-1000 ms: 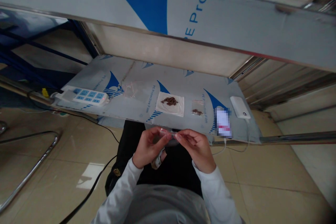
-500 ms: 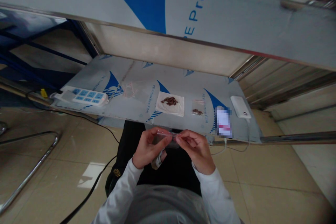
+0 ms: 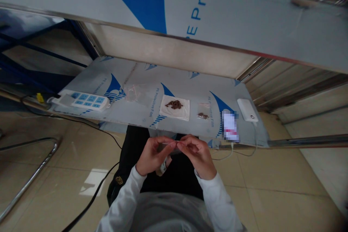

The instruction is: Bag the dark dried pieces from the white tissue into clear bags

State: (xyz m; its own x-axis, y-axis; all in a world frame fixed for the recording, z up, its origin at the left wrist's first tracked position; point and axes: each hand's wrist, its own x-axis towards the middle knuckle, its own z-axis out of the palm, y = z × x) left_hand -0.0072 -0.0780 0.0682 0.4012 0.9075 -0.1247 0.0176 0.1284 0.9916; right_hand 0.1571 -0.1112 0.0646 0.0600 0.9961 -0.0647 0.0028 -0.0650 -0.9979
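Note:
My left hand (image 3: 153, 154) and my right hand (image 3: 198, 154) meet above my lap, just off the shelf's near edge. Between them they pinch the top edge of a small clear zip-lock bag (image 3: 169, 144), thumbs and forefingers closed on it. Most of the bag is hidden by my fingers, and I cannot tell what it contains. On the shelf beyond, a pile of small brown screw-like pieces (image 3: 174, 104) lies on a white cloth (image 3: 185, 113). To its right is a clear bag (image 3: 203, 109) with several of the small pieces inside.
A white power strip (image 3: 91, 100) lies on the left of the film-covered shelf (image 3: 168, 74). Near it are clear empty bags (image 3: 133, 93). A phone (image 3: 230, 126) and a white power bank (image 3: 247, 110), with cables, lie on the right. An upper shelf (image 3: 244, 25) overhangs the back.
My right hand has slid left along the bag's top edge, and the fingertips of both hands are now closer together. The view has shifted slightly.

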